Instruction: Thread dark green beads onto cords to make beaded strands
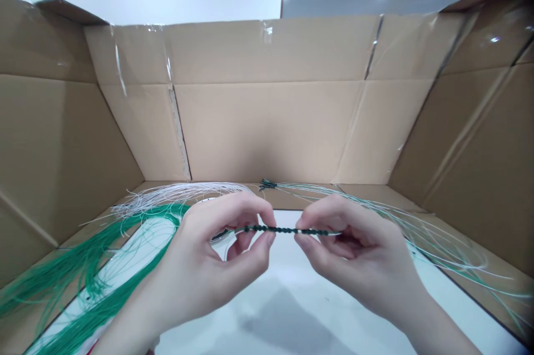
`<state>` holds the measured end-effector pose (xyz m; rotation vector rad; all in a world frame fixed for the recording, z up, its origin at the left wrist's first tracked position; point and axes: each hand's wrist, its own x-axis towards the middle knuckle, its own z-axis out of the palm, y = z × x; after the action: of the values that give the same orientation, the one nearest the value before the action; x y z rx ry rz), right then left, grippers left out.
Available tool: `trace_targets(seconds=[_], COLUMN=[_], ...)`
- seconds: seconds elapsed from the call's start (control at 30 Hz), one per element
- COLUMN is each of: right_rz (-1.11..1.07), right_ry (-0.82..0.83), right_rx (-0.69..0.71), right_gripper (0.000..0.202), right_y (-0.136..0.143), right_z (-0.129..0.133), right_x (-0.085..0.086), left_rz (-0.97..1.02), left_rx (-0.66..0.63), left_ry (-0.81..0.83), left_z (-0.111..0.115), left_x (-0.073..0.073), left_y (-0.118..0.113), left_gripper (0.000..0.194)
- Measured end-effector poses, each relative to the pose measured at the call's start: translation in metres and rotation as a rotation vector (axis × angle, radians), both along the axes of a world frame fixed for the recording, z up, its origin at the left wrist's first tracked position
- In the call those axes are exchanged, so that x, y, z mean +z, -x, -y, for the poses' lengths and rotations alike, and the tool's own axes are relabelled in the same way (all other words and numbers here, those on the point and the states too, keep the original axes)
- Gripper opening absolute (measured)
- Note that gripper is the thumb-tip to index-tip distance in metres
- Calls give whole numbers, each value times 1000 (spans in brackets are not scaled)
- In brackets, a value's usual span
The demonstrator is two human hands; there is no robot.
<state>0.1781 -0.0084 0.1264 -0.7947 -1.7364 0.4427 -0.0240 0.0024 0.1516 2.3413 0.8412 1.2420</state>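
A short dark green knotted cord (286,230) is stretched level between my two hands, above the white board (283,299). My left hand (227,249) pinches it between thumb and forefinger near its left part. On the other side, my right hand (352,249) pinches it the same way, and a pale strand trails from that end into the palm. A thin white strand hangs in a loop under my left fingers. Behind my left hand, a round dark-edged object (219,236) is mostly hidden.
Long green threads (120,299) spread over the board's left side, with a bundle of white threads (183,192) behind them. Several finished-looking dark knotted ends (268,183) lie at the back, their pale strands (417,227) running right. Cardboard walls (267,127) enclose the back and sides.
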Motion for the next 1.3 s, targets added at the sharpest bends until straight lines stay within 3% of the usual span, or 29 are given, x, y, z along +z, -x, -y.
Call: trace_targets(seconds=[0.33, 0.7, 1.3], right_rz=[21, 85, 97], right_ry=[31, -69, -71], right_rx=[20, 17, 6], right_gripper=[15, 24, 28], right_y=[0, -1, 0], right_z=[2, 0, 0], right_x=[-2, -5, -1], left_rz=[-16, 27, 45], left_rx=[28, 58, 17], left_ry=[-46, -266, -313], left_z=[0, -5, -7], left_x=[2, -4, -8], left_y=[0, -4, -3], left_gripper=[18, 24, 27])
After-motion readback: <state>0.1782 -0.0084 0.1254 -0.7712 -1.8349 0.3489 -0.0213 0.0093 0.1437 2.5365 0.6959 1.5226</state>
